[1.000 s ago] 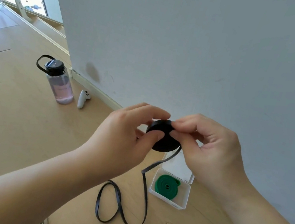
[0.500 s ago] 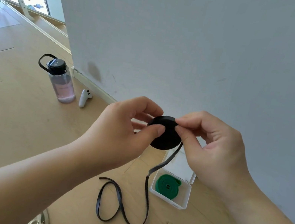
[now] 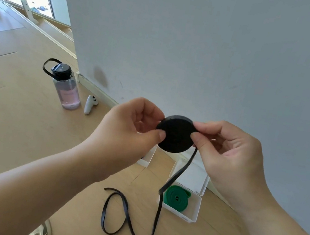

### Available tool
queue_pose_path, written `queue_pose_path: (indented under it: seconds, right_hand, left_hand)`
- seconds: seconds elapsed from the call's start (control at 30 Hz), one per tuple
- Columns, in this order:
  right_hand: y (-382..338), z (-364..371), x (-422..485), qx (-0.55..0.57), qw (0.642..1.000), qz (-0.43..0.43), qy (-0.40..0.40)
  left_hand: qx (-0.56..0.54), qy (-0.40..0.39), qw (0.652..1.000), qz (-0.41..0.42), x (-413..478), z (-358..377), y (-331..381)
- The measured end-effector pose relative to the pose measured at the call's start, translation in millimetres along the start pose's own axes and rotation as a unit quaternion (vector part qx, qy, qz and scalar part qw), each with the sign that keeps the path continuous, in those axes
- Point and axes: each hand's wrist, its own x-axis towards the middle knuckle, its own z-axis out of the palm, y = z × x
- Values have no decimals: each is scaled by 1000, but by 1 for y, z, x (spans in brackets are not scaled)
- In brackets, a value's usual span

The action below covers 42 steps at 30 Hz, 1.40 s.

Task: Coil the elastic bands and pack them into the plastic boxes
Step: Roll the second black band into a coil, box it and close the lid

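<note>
Pinches the black band coil (image 3: 175,134) in the air from both sides, left hand (image 3: 128,127) on its left edge, right hand (image 3: 232,151) on its right. Lets the loose tail (image 3: 155,220) hang to the floor (image 3: 13,134) and loop beside the open plastic box (image 3: 195,208) holding a green coil (image 3: 175,197).

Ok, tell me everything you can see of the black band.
The black band is a flat, matte, rubbery-looking strip, mostly wound into a tight disc held in the air. The left hand and right hand pinch its opposite edges. A loose tail hangs from the disc's right side and loops on the wooden floor.
</note>
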Motion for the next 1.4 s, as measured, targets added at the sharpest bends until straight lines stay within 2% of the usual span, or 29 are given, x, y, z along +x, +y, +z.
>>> queue_pose_path:
  seconds: [0.07, 0.17, 0.27, 0.33, 0.4, 0.47, 0.53, 0.6, 0.7, 0.8, 0.87, 1.03, 1.13, 1.2, 1.27, 1.33, 1.4]
  right_hand:
    - [1, 0, 1, -58, 997, -55, -24]
    - [2, 3, 0, -104, 983, -137, -59]
    - [2, 6, -2, -83, 988, -125, -41]
    - [-1, 5, -2, -8, 999, -49, -8]
    - [-5, 4, -2, 54, 998, 4, 13]
    - [-6, 4, -2, 82, 996, 19, 22]
    - [-6, 5, -1, 80, 996, 25, 25]
    - [-4, 5, -2, 27, 999, 14, 11]
    - [-3, 3, -2, -49, 997, -54, -18]
    - [0, 2, 2, -87, 988, -120, -35]
    - [0, 3, 0, -98, 986, -133, -38]
    - [-6, 5, -2, 5, 1000, 2, -11]
    - [-5, 2, 0, 44, 999, 21, 1]
    - [-4, 3, 0, 51, 998, 21, 8]
    - [-4, 4, -1, 9, 1000, 6, -4]
    - [-2, 6, -2, -64, 996, -47, -34]
    - [-1, 7, -3, -106, 988, -97, -53]
  left_hand:
    - [110, -4, 992, 54, -2, -1, 1]
    - [159, -38, 981, 106, -5, 1, 2]
    - [167, -28, 979, 110, -5, 1, 2]
    - [116, -4, 990, 80, -3, -1, 4]
    - [15, 12, 999, 39, -2, -1, 6]
    - [-100, 20, 995, -7, -2, 1, 10]
    - [-150, 14, 988, -45, -5, 4, 11]
    - [-58, 1, 998, -29, -5, 5, 5]
    - [113, -12, 992, 62, -7, 5, -1]
    - [163, -37, 975, 146, -7, 4, -2]
    - [175, -48, 970, 160, -6, 4, -1]
    - [120, -19, 987, 102, -1, -2, 4]
    - [-48, 6, 999, 22, 2, -3, 3]
    - [-82, 6, 997, -8, 1, -1, 2]
    - [33, -6, 999, 34, 0, -1, -3]
    - [156, -25, 983, 90, -5, -1, -2]
    - [186, -46, 975, 115, -7, 1, -2]
